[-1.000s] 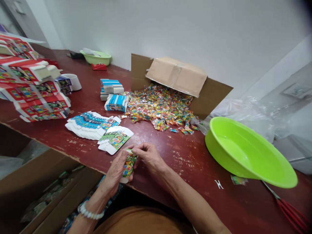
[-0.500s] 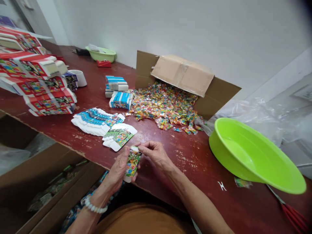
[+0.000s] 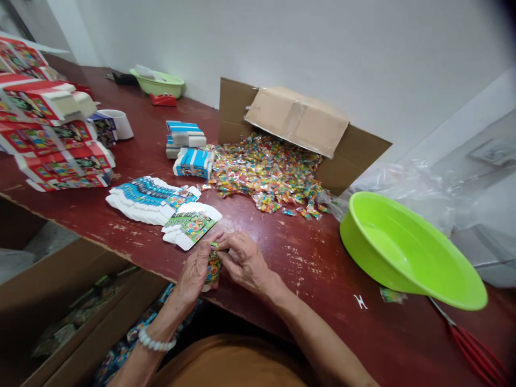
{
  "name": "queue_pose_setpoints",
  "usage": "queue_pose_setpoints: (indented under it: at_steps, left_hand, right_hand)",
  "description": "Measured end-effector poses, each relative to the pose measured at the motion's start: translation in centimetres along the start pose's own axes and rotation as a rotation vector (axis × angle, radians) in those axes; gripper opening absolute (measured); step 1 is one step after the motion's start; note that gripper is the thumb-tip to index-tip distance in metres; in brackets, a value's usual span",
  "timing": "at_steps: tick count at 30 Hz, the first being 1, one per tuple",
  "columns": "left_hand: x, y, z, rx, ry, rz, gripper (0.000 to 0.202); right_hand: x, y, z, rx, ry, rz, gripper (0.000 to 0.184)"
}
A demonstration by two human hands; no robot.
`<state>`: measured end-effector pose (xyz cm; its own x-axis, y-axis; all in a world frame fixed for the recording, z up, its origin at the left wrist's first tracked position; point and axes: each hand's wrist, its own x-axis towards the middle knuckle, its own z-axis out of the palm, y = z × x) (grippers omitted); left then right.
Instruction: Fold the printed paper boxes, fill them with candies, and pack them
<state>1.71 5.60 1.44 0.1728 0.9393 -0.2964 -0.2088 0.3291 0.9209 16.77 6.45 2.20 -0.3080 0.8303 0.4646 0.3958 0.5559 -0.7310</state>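
Observation:
My left hand [image 3: 194, 273] is wrapped round a small green printed paper box [image 3: 213, 269], held upright at the table's front edge. At the box's top end, the bent fingers of my right hand [image 3: 245, 262] are closed on its flap. Those fingers partly cover the top, so whether the flap is folded in cannot be seen. Just beyond my hands lies a fan of flat green boxes [image 3: 197, 223], overlapping a longer fan of flat blue boxes [image 3: 141, 198]. Farther back, small clear packets of colourful candy [image 3: 266, 174] spill from a cardboard carton [image 3: 298, 121] lying on its side.
A bright green basin [image 3: 411, 242] stands tilted at the right, near red-handled scissors [image 3: 475, 346]. Blue box bundles [image 3: 193, 163] sit left of the candy. Red box bundles [image 3: 66, 164] are stacked at far left. Below the table edge is an open carton [image 3: 88, 317] with filled contents.
My right hand has curled further over the top of the green box, which now shows less of its front. The whole view has shifted slightly.

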Motion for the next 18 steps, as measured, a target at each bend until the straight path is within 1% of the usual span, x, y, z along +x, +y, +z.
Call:
queue_pose_setpoints:
  at_steps: [1,3,5,7,8,9,11,13,14,16,18]
  left_hand:
    - [0.1,-0.1,0.1,0.029,0.003,0.004,0.081]
    - [0.2,-0.1,0.3,0.079,-0.012,0.016,0.078]
    - [0.4,0.0,0.3,0.017,-0.042,-0.024,0.072]
    - [0.5,0.4,0.1,-0.087,-0.066,-0.067,0.064]
    - [0.5,0.5,-0.1,-0.133,-0.065,-0.084,0.060]
    - [0.3,0.7,-0.4,-0.167,-0.057,-0.104,0.057]
    - [-0.4,0.8,-0.7,-0.196,-0.049,-0.155,0.057]
    - [-1.7,0.6,-0.9,-0.193,-0.063,-0.195,0.059]
    - [-2.5,0.4,-1.1,-0.179,-0.071,-0.204,0.061]
    - [-4.4,-0.3,-1.5,-0.124,-0.091,-0.213,0.068]
    - [-6.1,-1.1,-2.9,-0.024,-0.106,-0.243,0.069]
  right_hand:
    - [0.0,0.0,0.1,-0.037,0.002,-0.017,0.007]
    - [0.3,0.5,-0.3,-0.034,0.002,-0.018,0.007]
    - [0.7,1.7,-1.9,-0.017,0.017,0.032,0.009]
    - [1.2,3.7,-4.8,-0.154,0.105,0.186,0.016]
    - [1.4,5.0,-6.6,-0.286,0.176,0.295,0.021]
    - [1.5,6.4,-8.4,-0.471,0.242,0.419,0.026]
    - [1.5,9.2,-11.7,-0.578,0.298,0.509,0.034]
    - [1.2,11.7,-13.7,-0.607,0.264,0.538,0.037]
    - [0.9,12.6,-14.1,-0.606,0.237,0.538,0.037]
    - [0.1,13.9,-14.2,-0.595,0.197,0.530,0.032]
    - [-0.7,14.3,-13.7,-0.578,0.205,0.523,0.026]
